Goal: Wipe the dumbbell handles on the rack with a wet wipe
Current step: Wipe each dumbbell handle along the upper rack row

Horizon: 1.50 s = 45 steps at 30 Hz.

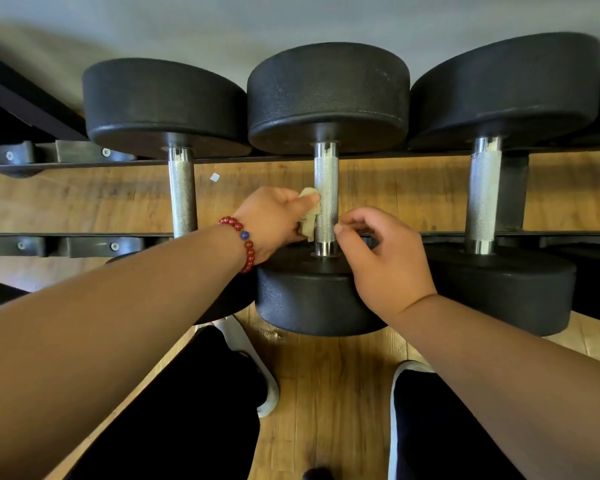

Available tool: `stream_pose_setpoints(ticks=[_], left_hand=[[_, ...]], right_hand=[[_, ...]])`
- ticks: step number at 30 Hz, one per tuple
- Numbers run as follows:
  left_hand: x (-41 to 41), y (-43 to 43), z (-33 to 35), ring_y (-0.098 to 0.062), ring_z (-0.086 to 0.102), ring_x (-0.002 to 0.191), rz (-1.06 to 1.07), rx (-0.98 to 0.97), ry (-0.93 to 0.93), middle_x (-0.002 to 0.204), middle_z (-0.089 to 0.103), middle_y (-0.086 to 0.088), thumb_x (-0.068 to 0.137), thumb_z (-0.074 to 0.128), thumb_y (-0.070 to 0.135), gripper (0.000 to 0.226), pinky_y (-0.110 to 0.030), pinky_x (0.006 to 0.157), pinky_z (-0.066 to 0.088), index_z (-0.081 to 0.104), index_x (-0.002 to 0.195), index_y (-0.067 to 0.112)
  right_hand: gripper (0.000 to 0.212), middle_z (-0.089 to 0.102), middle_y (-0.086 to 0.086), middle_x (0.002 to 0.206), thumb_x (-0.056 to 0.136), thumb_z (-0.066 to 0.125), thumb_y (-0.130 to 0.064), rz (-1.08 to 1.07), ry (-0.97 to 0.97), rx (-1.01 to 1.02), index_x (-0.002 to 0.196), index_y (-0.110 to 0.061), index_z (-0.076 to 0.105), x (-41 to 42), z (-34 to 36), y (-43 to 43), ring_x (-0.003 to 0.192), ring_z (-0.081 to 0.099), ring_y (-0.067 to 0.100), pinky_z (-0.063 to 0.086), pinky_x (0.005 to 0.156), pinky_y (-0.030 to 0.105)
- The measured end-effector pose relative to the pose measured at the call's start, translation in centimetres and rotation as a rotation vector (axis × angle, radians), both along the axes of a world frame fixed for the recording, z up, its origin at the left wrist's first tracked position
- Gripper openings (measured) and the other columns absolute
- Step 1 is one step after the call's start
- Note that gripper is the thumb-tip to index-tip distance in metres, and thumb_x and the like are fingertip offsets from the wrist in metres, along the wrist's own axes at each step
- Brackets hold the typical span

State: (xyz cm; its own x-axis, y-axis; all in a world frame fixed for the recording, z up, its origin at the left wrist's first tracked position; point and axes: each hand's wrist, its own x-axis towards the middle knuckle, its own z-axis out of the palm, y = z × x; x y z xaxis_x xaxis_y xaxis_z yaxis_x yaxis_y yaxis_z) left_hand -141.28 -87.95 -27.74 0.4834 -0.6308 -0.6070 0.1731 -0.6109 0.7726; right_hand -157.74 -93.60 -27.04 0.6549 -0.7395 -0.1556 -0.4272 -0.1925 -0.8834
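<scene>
Three black dumbbells with knurled steel handles lie across the rack rails (90,234). The middle dumbbell handle (326,181) runs away from me between its two black heads. My left hand (274,220), with a red bead bracelet at the wrist, presses a crumpled pale wet wipe (309,216) against the left side of that handle. My right hand (385,258) is at the handle's right side near its lower end, fingers curled, thumb and forefinger touching the steel. The left dumbbell handle (182,192) and the right dumbbell handle (482,195) are untouched.
The rack's two dark rails run left to right over a wooden floor (326,375). A small white scrap (215,177) lies on the floor behind the rail. My dark trouser legs and white-soled shoes (264,382) stand just below the rack. A grey wall (291,15) is behind.
</scene>
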Motion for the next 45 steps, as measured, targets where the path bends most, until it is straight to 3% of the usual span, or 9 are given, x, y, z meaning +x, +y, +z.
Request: stream_pose_setpoints(ticks=[5,13,17,20,25,29,34,38,45], left_hand=[[1.0,-2.5,1.6,-0.019,0.071,0.094,0.131,-0.14,-0.018,0.1,0.073,-0.011,0.098,0.056,0.023,0.021,-0.033,0.084,0.058,0.067,0.105,0.006],[0.6,0.8,1.1,-0.011,0.072,0.076,-0.173,0.085,0.084,0.086,0.073,-0.007,0.097,0.055,0.018,0.018,-0.023,0.072,0.059,0.065,0.101,0.004],[0.6,-0.3,1.0,-0.022,0.072,0.093,-0.071,-0.006,0.047,0.098,0.074,-0.012,0.097,0.055,0.022,0.018,-0.039,0.09,0.056,0.066,0.098,0.007],[0.2,0.9,0.7,-0.027,0.07,0.095,-0.314,0.128,-0.131,0.094,0.074,-0.009,0.096,0.056,0.035,0.027,-0.046,0.093,0.054,0.071,0.092,0.013],[0.9,1.4,1.6,0.0,0.041,0.044,-0.489,0.23,-0.306,0.044,0.044,0.015,0.095,0.057,0.042,0.045,-0.025,0.059,0.039,0.05,0.056,0.02],[0.5,1.1,1.1,-0.018,0.061,0.076,-0.411,0.168,-0.279,0.082,0.068,-0.009,0.095,0.055,0.044,0.035,-0.035,0.084,0.051,0.068,0.082,0.014],[1.0,1.6,0.7,-0.011,0.052,0.066,-0.542,0.235,-0.234,0.067,0.058,0.0,0.09,0.064,0.044,0.036,-0.032,0.076,0.044,0.066,0.07,0.013],[1.3,1.2,-0.3,-0.027,0.067,0.098,-0.313,0.123,-0.047,0.096,0.072,-0.009,0.088,0.063,0.042,0.033,-0.041,0.095,0.051,0.07,0.093,0.01],[-0.1,-0.2,-0.1,-0.022,0.066,0.097,0.202,-0.153,0.42,0.117,0.064,-0.018,0.102,0.041,0.011,0.029,-0.029,0.079,0.059,0.051,0.127,0.0]], right_hand=[[0.017,0.063,-0.014,0.095,0.088,0.054,-0.04,-0.021,-0.012,0.022,0.097,-0.029,0.064,0.0,-0.2,0.1,0.096,0.057,0.0,0.05,0.083,0.025],[0.026,0.065,-0.014,0.094,0.087,0.051,-0.043,-0.007,-0.006,-0.017,0.099,-0.026,0.067,0.0,0.0,0.0,0.09,0.06,0.002,0.053,0.081,0.029],[0.031,0.065,-0.015,0.095,0.086,0.05,-0.046,-0.005,-0.003,-0.004,0.101,-0.025,0.067,0.0,0.1,0.0,0.089,0.059,0.001,0.053,0.081,0.028],[0.031,0.064,-0.014,0.096,0.086,0.05,-0.045,-0.001,-0.001,-0.006,0.101,-0.025,0.067,0.0,0.2,0.1,0.089,0.059,0.001,0.053,0.082,0.029],[0.025,0.064,-0.014,0.096,0.088,0.052,-0.041,-0.002,-0.005,-0.009,0.101,-0.025,0.066,0.0,0.2,0.1,0.091,0.059,0.001,0.053,0.083,0.03],[0.025,0.064,-0.013,0.096,0.088,0.052,-0.04,-0.003,-0.005,-0.002,0.101,-0.024,0.067,0.0,0.2,0.1,0.094,0.058,0.002,0.052,0.083,0.029],[0.021,0.063,-0.014,0.097,0.089,0.053,-0.04,-0.003,0.003,0.009,0.101,-0.027,0.065,0.0,0.2,0.1,0.091,0.059,0.002,0.052,0.082,0.029],[0.025,0.063,-0.015,0.096,0.086,0.052,-0.045,-0.003,0.002,0.012,0.099,-0.028,0.065,-0.1,0.3,0.2,0.09,0.059,0.001,0.053,0.08,0.029],[0.021,0.064,-0.015,0.096,0.089,0.056,-0.043,0.023,0.021,0.038,0.1,-0.028,0.066,0.1,0.5,0.0,0.09,0.059,0.002,0.054,0.081,0.032]])
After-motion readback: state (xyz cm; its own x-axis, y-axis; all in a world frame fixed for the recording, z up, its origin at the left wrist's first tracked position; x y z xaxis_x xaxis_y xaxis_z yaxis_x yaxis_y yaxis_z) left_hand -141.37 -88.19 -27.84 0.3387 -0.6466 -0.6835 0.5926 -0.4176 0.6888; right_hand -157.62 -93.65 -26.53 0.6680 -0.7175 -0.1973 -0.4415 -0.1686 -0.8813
